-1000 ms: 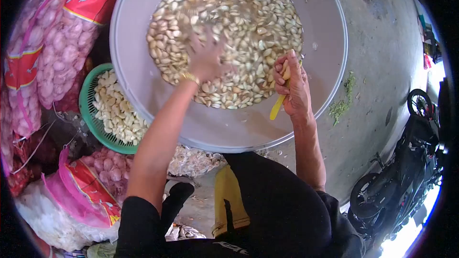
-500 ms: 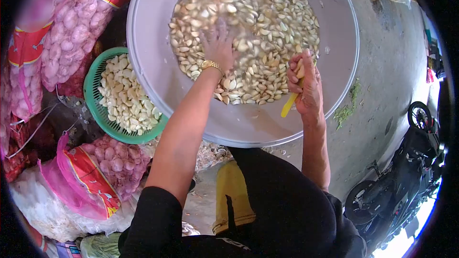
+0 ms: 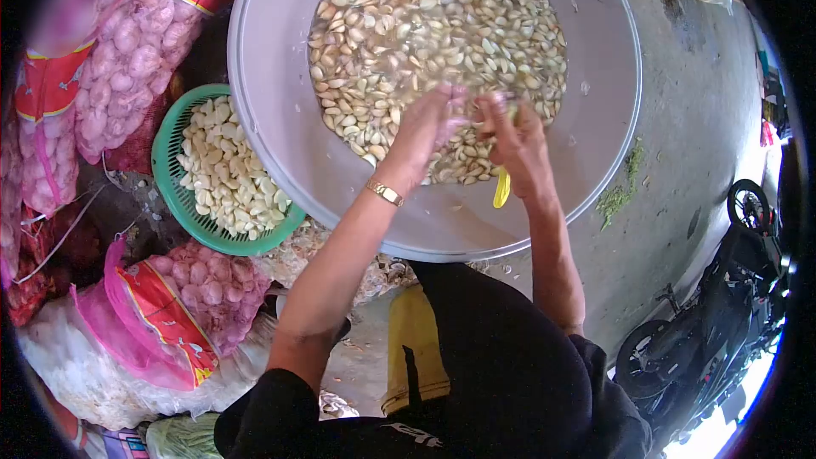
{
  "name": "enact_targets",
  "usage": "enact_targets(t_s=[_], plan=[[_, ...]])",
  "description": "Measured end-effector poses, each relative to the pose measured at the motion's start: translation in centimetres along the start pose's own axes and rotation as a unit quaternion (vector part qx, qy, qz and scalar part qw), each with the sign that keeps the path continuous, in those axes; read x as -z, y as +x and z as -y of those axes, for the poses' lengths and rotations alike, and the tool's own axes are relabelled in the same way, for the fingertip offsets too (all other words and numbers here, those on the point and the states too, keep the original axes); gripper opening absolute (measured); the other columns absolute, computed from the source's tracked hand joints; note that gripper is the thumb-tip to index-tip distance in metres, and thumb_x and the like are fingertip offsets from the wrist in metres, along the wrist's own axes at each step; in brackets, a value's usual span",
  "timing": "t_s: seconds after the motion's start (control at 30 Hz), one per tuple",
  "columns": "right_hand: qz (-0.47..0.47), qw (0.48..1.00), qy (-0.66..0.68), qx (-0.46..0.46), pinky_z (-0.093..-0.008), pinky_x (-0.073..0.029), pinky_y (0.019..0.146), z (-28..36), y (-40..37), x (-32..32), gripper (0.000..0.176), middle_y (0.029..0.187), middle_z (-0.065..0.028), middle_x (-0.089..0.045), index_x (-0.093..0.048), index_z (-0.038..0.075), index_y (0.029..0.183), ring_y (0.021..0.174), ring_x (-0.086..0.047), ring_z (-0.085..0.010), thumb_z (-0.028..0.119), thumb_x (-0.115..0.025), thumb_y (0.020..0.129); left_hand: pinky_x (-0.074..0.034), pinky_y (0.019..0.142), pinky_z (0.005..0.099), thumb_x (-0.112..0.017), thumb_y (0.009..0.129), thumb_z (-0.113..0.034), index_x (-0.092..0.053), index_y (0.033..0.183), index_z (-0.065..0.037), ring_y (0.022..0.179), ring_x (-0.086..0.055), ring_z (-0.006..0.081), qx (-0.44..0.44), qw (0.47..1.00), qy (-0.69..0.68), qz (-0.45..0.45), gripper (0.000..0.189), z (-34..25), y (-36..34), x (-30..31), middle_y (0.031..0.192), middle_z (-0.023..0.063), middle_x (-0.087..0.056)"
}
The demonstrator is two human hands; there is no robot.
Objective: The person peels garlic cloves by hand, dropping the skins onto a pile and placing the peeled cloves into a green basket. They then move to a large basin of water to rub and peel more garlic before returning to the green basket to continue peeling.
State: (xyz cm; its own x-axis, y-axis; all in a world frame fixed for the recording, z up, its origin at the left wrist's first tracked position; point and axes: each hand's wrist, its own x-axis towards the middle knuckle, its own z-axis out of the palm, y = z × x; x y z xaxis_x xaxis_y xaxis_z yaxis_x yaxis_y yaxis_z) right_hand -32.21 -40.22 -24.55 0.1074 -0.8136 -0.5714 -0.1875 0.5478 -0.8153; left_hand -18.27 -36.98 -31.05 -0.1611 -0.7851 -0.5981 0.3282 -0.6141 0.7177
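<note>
Grey basin [image 3: 272,144]: left hand [image 3: 429,123] bunched over wet garlic cloves [image 3: 425,17], hold unclear; right hand [image 3: 517,140] closed round yellow tool handle [image 3: 501,191]. Cloves likely light, slippery: pinch ends.

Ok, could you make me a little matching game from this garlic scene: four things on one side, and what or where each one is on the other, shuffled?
Things:
1. grey basin
2. green basket
3. yellow tool
4. pink mesh sacks

Descriptions:
A. gripped in the right hand
B. stuffed with whole garlic bulbs, at the far left
C. holds soaking cloves in water
D. holds pale peeled cloves, beside the basin

Pairs: 1-C; 2-D; 3-A; 4-B.
</note>
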Motion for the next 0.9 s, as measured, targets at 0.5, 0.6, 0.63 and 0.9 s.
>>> enact_targets(t_s=[0.5, 0.6, 0.63, 0.9], plan=[[-0.019, 0.939, -0.306, 0.155, -0.0351, -0.051, 0.057, -2.7, 8.5, -0.4, 0.030, 0.083, -0.0103, -0.065, -0.064, 0.003, 0.109, 0.066, -0.063, -0.0189, 0.018, -0.069, 0.083, -0.054, 0.079, 0.0367, -0.065, 0.091, -0.030, -0.063, 0.094, -0.008, 0.082, -0.061, 0.0195, 0.027, 0.838, -0.533, -0.118, 0.022, 3.7, -0.3, 2.0, 0.085, 0.0046, -0.062], [-0.070, 0.797, -0.528, 0.286, -0.0429, -0.051, 0.070, -4.7, 11.5, -0.6, 0.032, 0.094, -0.0151, -0.064, -0.065, 0.006, 0.107, 0.082, -0.065, -0.0313, 0.020, -0.071, 0.079, -0.055, 0.078, 0.0347, -0.065, 0.091, -0.030, -0.061, 0.091, -0.008, 0.081, -0.061, 0.0196, 0.033, 0.850, -0.507, -0.136, 0.022, 3.2, -0.1, 1.7, 0.085, 0.0054, -0.061], [-0.073, 0.804, -0.520, 0.279, -0.0453, -0.050, 0.075, -4.8, 11.6, -1.2, 0.033, 0.099, -0.0167, -0.062, -0.065, 0.006, 0.105, 0.087, -0.063, -0.0353, 0.022, -0.072, 0.077, -0.055, 0.077, 0.0344, -0.064, 0.091, -0.029, -0.061, 0.091, -0.008, 0.081, -0.061, 0.0198, 0.034, 0.849, -0.504, -0.153, 0.021, 3.0, -0.1, 1.6, 0.086, 0.0056, -0.061], [-0.032, 0.785, -0.568, 0.246, -0.0476, -0.051, 0.074, -6.2, 12.4, -0.8, 0.034, 0.109, -0.0195, -0.058, -0.063, 0.004, 0.106, 0.089, -0.063, -0.0372, 0.024, -0.070, 0.079, -0.055, 0.080, 0.0363, -0.061, 0.094, -0.027, -0.062, 0.100, -0.006, 0.084, -0.061, 0.0203, 0.012, 0.845, -0.512, -0.153, 0.021, 3.2, 0.7, 1.9, 0.090, 0.0071, -0.062]])
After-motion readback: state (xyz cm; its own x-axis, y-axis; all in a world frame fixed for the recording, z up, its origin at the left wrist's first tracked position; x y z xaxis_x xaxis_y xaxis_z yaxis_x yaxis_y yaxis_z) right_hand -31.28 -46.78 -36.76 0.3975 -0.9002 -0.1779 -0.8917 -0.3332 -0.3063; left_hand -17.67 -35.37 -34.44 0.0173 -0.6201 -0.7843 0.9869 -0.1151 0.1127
